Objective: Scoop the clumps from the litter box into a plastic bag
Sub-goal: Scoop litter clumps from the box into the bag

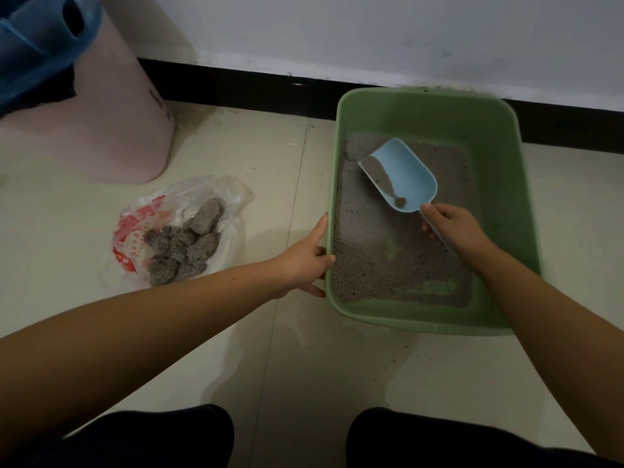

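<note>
Between both hands (305,256) (454,228), litter box (435,106); scoop (401,177) gripped.

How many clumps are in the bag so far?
About 6 visible, piled together in the plastic bag on the floor left of the litter box: one large clump on top, the rest bunched below it. They overlap, so more may be hidden.

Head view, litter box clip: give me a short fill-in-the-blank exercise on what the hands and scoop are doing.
1. The right hand grips the handle of the ____ scoop.
2. The left hand holds the rim of the ____ litter box.
3. The grey clumps lie in the plastic ____ on the floor.

Missing words: blue; green; bag
</note>
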The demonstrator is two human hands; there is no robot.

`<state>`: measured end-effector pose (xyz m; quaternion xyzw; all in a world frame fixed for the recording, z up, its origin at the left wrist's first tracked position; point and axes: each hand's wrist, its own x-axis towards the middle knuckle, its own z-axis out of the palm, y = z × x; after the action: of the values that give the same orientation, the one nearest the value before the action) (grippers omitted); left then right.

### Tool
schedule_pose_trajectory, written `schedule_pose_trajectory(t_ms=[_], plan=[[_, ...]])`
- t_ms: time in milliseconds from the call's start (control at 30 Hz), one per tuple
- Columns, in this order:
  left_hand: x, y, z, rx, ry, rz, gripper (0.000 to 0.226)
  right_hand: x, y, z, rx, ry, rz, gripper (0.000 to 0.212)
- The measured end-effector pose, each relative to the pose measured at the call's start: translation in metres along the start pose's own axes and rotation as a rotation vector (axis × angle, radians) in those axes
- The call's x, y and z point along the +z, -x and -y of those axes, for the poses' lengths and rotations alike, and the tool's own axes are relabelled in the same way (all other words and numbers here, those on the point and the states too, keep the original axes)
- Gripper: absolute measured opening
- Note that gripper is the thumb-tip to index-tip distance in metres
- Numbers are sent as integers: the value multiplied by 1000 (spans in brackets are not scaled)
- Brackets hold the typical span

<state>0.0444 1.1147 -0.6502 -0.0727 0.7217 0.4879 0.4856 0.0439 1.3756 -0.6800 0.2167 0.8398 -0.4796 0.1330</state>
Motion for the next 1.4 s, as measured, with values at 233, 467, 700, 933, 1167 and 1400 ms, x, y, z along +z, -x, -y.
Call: schedule_pose_trajectory(t_ms=[233, 467, 700, 933, 1167, 1400], plan=[[-1, 1, -1, 18, -2, 16, 75, 1, -40, 25, 9, 156, 83, 36], [0, 0, -2, 3, 2, 14, 75, 11, -63, 32, -75, 194, 48, 38], [1, -2, 0, 0, 15, 3, 74, 35, -48, 16, -174, -96, -37, 29], [-1, -4, 2, -5, 26, 3, 75, 52, -32, 15, -130, -338, -138, 29], [0, -6, 2, 14, 29, 8, 75, 41, -19, 20, -127, -234, -101, 33], [-2, 6, 2, 76, -63, 4, 64, 13, 18, 55, -180, -23, -18, 37]])
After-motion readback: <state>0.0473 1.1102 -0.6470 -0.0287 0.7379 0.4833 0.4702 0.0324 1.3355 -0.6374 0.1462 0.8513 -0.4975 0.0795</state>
